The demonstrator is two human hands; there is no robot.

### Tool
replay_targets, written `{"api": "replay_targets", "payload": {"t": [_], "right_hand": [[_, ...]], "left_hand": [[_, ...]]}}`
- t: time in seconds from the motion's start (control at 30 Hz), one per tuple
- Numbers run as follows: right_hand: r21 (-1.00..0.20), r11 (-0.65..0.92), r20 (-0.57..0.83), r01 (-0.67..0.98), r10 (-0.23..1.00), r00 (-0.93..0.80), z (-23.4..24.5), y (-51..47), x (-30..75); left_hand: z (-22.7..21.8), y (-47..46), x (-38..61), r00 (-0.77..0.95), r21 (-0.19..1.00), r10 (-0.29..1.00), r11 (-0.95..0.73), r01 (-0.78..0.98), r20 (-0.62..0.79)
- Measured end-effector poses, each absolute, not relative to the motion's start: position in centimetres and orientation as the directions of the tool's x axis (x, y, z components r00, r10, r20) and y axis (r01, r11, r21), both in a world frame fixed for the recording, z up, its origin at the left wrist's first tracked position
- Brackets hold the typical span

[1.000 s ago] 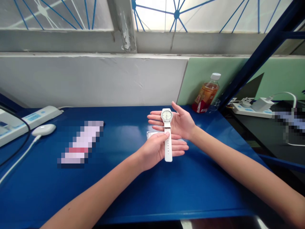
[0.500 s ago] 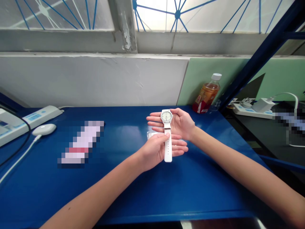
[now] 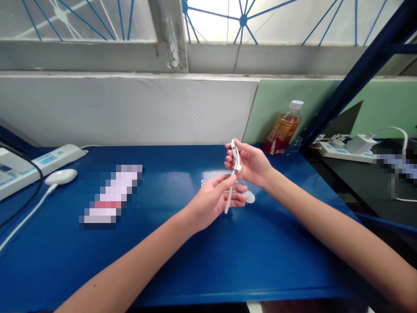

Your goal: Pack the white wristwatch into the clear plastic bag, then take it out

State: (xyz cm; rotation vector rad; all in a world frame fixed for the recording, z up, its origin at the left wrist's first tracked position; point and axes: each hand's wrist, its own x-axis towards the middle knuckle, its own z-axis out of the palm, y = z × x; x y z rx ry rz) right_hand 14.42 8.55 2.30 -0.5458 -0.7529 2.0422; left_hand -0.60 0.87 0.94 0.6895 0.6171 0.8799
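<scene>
A white wristwatch [image 3: 234,167] is held edge-on above the blue table [image 3: 163,243], its case up and its strap hanging down. My right hand [image 3: 252,165] is closed round the watch case at the top. My left hand [image 3: 213,200] pinches the lower strap between thumb and fingers. Under the hands, a small white and clear object [image 3: 249,197] lies on the table, mostly hidden.
A bottle of amber drink [image 3: 284,128] stands at the back right by a green panel. A white mouse [image 3: 61,176] with its cable and a white device [image 3: 39,163] lie at the left. A blurred white strip [image 3: 112,195] lies mid-left. A power strip with a charger [image 3: 347,145] sits at the right.
The watch lay face-up across my open right palm; now my right hand has closed on it and turned it edge-on, and my left hand still grips the strap.
</scene>
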Motion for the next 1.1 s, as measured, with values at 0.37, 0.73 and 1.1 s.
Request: {"api": "replay_targets", "payload": {"t": [0.37,0.73,1.1], "right_hand": [[-0.739,-0.455,-0.031,-0.496,0.76,-0.65,1.64,7.98,13.69],[-0.711,-0.582,-0.133,-0.395,0.663,-0.736,1.61,8.18,13.87],[-0.628,-0.634,-0.157,-0.45,0.67,-0.725,2.08,8.42,14.07]], "left_hand": [[0.41,0.91,-0.55,0.559,0.74,0.803,0.501,-0.449,-0.204],[0.6,0.63,-0.45,0.59,0.757,0.761,0.547,-0.359,-0.271],[0.38,1.05,-0.87,0.6,0.72,0.738,0.595,-0.359,-0.311]]}}
